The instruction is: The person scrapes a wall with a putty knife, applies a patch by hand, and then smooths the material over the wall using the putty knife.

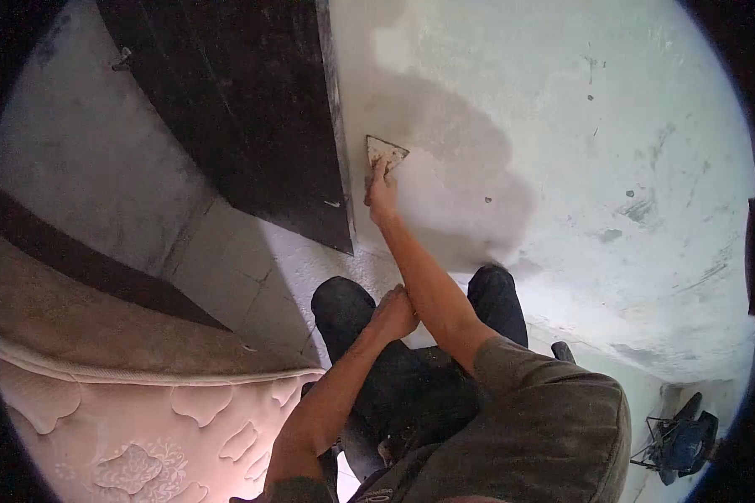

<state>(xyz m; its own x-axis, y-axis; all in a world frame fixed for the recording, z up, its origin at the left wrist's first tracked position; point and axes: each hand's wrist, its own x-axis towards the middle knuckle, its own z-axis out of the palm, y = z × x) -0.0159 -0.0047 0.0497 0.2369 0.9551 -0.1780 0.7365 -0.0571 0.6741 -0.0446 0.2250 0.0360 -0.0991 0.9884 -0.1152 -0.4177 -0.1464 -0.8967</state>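
The pale, stained floor (pixel 235 285) shows tile joints at the left. At the near left a pink quilted mattress (pixel 126 436) lies on it, its far part under a brown cover (pixel 101 327). At the near right sits a blue-and-black wire-framed object (pixel 679 440), perhaps a small fan.

room of a home under repair: the plastered wall (pixel 612 126) bore a damp grey patch (pixel 461 168); a quilted mattress (pixel 143 436) lay near a dark door (pixel 243 101); a power tool (pixel 679 440) sat on the floor.
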